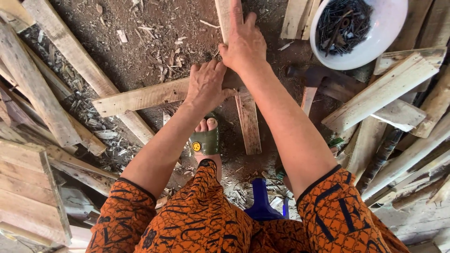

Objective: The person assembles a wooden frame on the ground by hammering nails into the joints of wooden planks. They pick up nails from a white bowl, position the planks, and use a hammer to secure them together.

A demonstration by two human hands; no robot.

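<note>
My left hand (206, 86) presses flat on a horizontal wooden slat (140, 98) lying on the dirt floor. My right hand (243, 42) lies palm down on a vertical slat (248, 122) that crosses it, fingers stretched up along the wood. The two slats meet just between my hands. My foot in a green sandal (205, 140) rests right below the crossing.
A white bowl (382, 44) of dark nails sits at the upper right. A hammer (311, 82) lies beside it. Loose wooden planks (384, 89) are piled right and left (42, 79). A blue plastic object (261, 201) is near my knees. Wood chips litter the dirt.
</note>
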